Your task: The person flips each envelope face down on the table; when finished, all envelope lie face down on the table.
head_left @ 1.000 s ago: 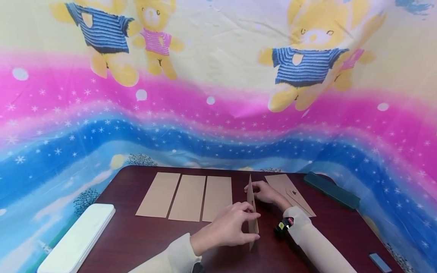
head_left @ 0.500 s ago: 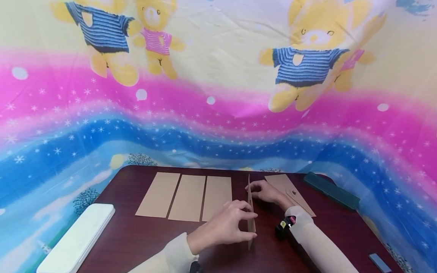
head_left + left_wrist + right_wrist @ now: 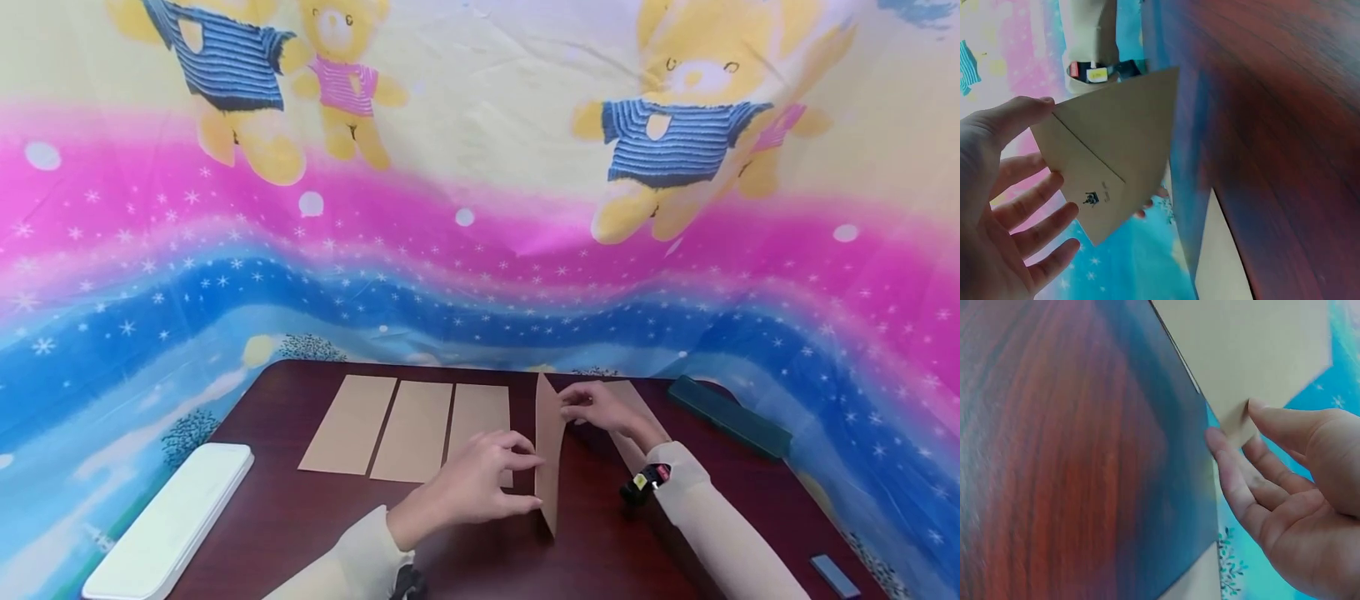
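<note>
A brown paper envelope (image 3: pixel 551 458) stands on edge above the table, between both hands. My left hand (image 3: pixel 472 479) pinches its near end with thumb and fingertips. At the far end my right hand (image 3: pixel 600 410) holds a corner; in the right wrist view the thumb presses on the envelope (image 3: pixel 1260 350) with fingers behind it. The flap side, with a small dark print, faces the left wrist camera on the envelope (image 3: pixel 1129 119). Flat to the left lie a first envelope (image 3: pixel 348 425), a second (image 3: pixel 412 429) and a third (image 3: pixel 482 408), which the left hand partly covers.
Another envelope (image 3: pixel 628 398) lies behind the right hand, largely hidden. A long dark green box (image 3: pixel 731 417) rests at the back right, a small grey-blue bar (image 3: pixel 835 577) at the front right. On the left is a white case (image 3: pixel 172 517). A printed curtain (image 3: pixel 465 275) surrounds the table.
The upright envelope has turned from nearly edge-on, so more of its face shows in the head view. My left hand has shifted left and slightly up; the right hand has moved right.
</note>
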{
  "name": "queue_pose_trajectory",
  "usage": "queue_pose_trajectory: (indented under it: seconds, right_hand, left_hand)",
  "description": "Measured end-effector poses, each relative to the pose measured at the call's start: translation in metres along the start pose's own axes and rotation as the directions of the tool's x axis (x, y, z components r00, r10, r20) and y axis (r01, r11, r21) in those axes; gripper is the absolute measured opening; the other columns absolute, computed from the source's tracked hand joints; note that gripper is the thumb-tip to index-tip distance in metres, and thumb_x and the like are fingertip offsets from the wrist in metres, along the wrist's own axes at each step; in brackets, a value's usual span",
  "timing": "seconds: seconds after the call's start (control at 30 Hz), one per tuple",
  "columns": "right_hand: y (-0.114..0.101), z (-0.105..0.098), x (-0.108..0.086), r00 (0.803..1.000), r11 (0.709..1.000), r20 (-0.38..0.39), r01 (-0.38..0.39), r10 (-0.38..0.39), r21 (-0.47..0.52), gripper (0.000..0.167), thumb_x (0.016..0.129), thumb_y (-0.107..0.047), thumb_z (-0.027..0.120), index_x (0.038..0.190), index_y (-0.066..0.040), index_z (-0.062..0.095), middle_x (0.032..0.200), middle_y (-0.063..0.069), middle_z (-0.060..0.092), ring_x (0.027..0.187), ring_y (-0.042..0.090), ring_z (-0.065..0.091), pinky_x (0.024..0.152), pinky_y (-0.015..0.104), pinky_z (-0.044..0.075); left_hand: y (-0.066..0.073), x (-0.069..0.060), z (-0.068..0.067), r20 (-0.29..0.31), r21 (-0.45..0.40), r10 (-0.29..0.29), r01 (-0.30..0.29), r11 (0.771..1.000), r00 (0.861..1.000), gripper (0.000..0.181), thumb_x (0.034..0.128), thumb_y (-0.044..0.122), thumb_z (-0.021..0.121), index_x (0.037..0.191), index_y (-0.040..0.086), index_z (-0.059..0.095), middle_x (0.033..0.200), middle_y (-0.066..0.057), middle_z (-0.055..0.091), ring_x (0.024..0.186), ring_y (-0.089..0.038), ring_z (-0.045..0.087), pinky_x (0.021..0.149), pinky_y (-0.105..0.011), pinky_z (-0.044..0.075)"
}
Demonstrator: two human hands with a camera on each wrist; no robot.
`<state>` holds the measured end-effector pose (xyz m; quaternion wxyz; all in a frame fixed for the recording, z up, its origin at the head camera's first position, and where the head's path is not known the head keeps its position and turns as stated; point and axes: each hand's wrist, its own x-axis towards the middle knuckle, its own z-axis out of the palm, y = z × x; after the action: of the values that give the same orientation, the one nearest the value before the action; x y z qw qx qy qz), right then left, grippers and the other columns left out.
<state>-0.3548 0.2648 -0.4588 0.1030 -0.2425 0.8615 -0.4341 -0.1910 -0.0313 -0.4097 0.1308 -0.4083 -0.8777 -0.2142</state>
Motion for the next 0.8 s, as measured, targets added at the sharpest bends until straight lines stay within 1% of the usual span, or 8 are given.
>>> queue_pose_trajectory:
  seconds: [0.07, 0.17, 0.27, 0.43, 0.53, 0.63, 0.7, 0.8]
  right_hand:
    - [-0.001, -0.006, -0.002, 1.0, 1.0, -0.03, -0.004, 0.003, -0.027, 0.032, 0.1, -0.016, 0.068, 0.126, 0.001, 0.067, 0.113, 0.02, 0.072, 0.096, 0.019, 0.074, 0.086, 0.045, 0.061]
    - [-0.002, -0.014, -0.005, 0.995, 0.996, -0.092, -0.049, 0.042, -0.07, 0.027, 0.097, -0.022, 0.072, 0.121, -0.01, 0.072, 0.11, 0.011, 0.074, 0.093, 0.016, 0.074, 0.085, 0.043, 0.062]
    - [-0.004, -0.019, -0.006, 0.99, 0.991, -0.122, -0.081, 0.068, -0.106, 0.026, 0.096, -0.027, 0.074, 0.119, -0.016, 0.074, 0.109, 0.006, 0.075, 0.092, 0.015, 0.073, 0.086, 0.047, 0.061]
    - [-0.01, -0.027, -0.009, 0.991, 0.993, -0.118, -0.075, 0.063, -0.096, 0.027, 0.096, -0.022, 0.073, 0.12, -0.009, 0.075, 0.112, 0.013, 0.076, 0.095, 0.02, 0.073, 0.088, 0.048, 0.06]
    - [-0.012, -0.031, -0.009, 0.991, 0.992, -0.119, -0.073, 0.06, -0.102, 0.026, 0.097, -0.019, 0.072, 0.12, -0.007, 0.076, 0.116, 0.015, 0.075, 0.097, 0.02, 0.073, 0.088, 0.046, 0.06]
    - [-0.013, -0.034, -0.008, 0.991, 0.989, -0.121, -0.074, 0.058, -0.126, 0.025, 0.097, -0.017, 0.071, 0.119, -0.006, 0.076, 0.119, 0.017, 0.074, 0.099, 0.02, 0.073, 0.09, 0.049, 0.06]
    - [-0.014, -0.035, -0.007, 0.989, 0.987, -0.128, -0.091, 0.074, -0.135, 0.023, 0.098, -0.017, 0.07, 0.118, -0.008, 0.077, 0.12, 0.016, 0.073, 0.1, 0.02, 0.073, 0.09, 0.05, 0.059]
    - [-0.015, -0.038, -0.007, 0.987, 0.981, -0.136, -0.107, 0.085, -0.16, 0.022, 0.099, -0.018, 0.069, 0.118, -0.011, 0.078, 0.121, 0.014, 0.073, 0.101, 0.021, 0.074, 0.088, 0.044, 0.061]
  left_hand:
    - [-0.003, -0.002, 0.001, 0.005, -0.003, -0.009, 0.009, 1.0, 1.0, 0.048, 0.0868, 0.046, 0.079, 0.127, 0.021, 0.075, 0.12, 0.01, 0.069, 0.11, -0.008, 0.065, 0.094, -0.031, 0.048]
    - [-0.006, -0.004, 0.003, 0.009, 0.002, -0.011, 0.011, 1.0, 1.0, 0.047, 0.0868, 0.047, 0.079, 0.126, 0.02, 0.076, 0.117, 0.009, 0.071, 0.111, -0.009, 0.066, 0.093, -0.03, 0.048]
    - [-0.008, -0.005, 0.007, 0.015, 0.001, -0.018, 0.018, 1.0, 1.0, 0.046, 0.0869, 0.047, 0.079, 0.124, 0.021, 0.077, 0.116, 0.01, 0.072, 0.108, -0.008, 0.066, 0.092, -0.03, 0.049]
    - [-0.01, -0.002, 0.012, 0.029, -0.002, -0.033, 0.033, 0.999, 0.999, 0.046, 0.0869, 0.05, 0.078, 0.123, 0.022, 0.077, 0.116, 0.01, 0.072, 0.104, -0.005, 0.067, 0.092, -0.03, 0.049]
    - [-0.009, 0.001, 0.014, 0.06, -0.018, -0.066, 0.067, 0.998, 0.996, 0.048, 0.0864, 0.051, 0.078, 0.124, 0.022, 0.077, 0.116, 0.01, 0.073, 0.098, -0.002, 0.066, 0.094, -0.03, 0.05]
    - [-0.008, 0.002, 0.016, 0.091, -0.023, -0.091, 0.094, 0.995, 0.992, 0.048, 0.0858, 0.051, 0.079, 0.124, 0.022, 0.077, 0.116, 0.01, 0.073, 0.092, 0.0, 0.066, 0.094, -0.031, 0.051]
    - [-0.008, 0.003, 0.017, 0.101, -0.011, -0.096, 0.097, 0.995, 0.99, 0.047, 0.0856, 0.051, 0.079, 0.123, 0.022, 0.077, 0.116, 0.009, 0.073, 0.093, -0.001, 0.066, 0.093, -0.03, 0.051]
    - [-0.008, 0.006, 0.02, 0.101, 0.026, -0.092, 0.089, 0.996, 0.991, 0.046, 0.0853, 0.051, 0.079, 0.121, 0.022, 0.078, 0.116, 0.009, 0.074, 0.101, -0.005, 0.067, 0.093, -0.031, 0.053]
